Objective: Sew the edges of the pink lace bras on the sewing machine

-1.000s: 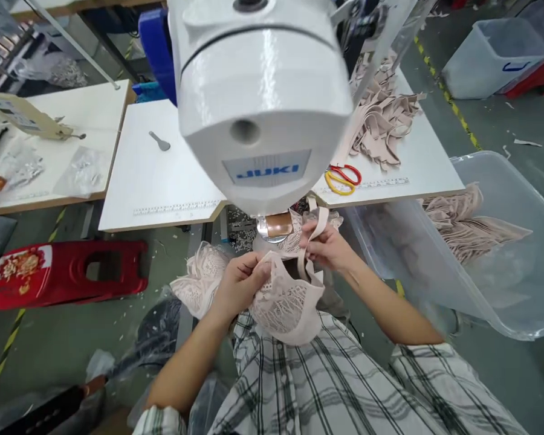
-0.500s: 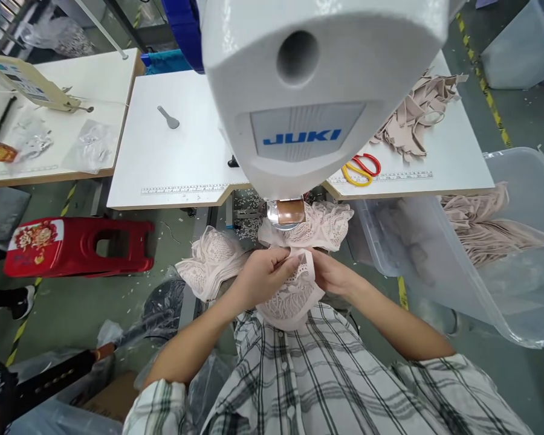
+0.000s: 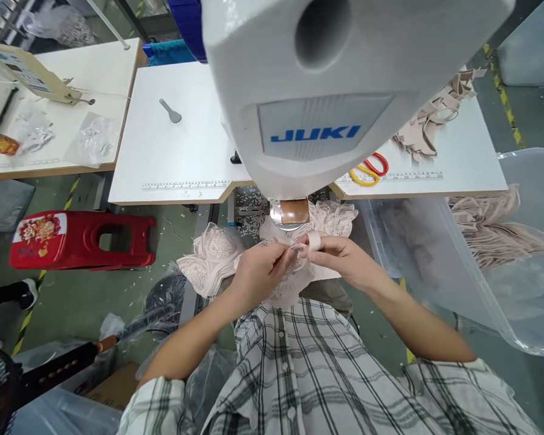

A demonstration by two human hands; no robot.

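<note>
My left hand (image 3: 258, 273) pinches the edge of a pale pink lace garment piece (image 3: 294, 284) just below the head of a white JUKI sewing machine (image 3: 326, 90). My right hand (image 3: 344, 261) grips a beige elastic strap (image 3: 314, 240) at the same spot, fingertips nearly touching the left hand. Both hands sit right under the machine's metal presser area (image 3: 292, 212). More lace (image 3: 333, 217) drapes behind the hands, and another lace piece (image 3: 211, 263) hangs to the left.
A white table (image 3: 176, 157) carries a small grey tool (image 3: 171, 111), red and yellow scissors (image 3: 369, 170) and a heap of beige straps (image 3: 435, 115). A clear plastic bin (image 3: 498, 272) with beige fabric stands at the right. A red stool (image 3: 81, 238) lies on the floor at the left.
The view moved closer under the machine head. My hands came together and rose toward the presser area; my right hand now holds the strap end folded against the lace edge.
</note>
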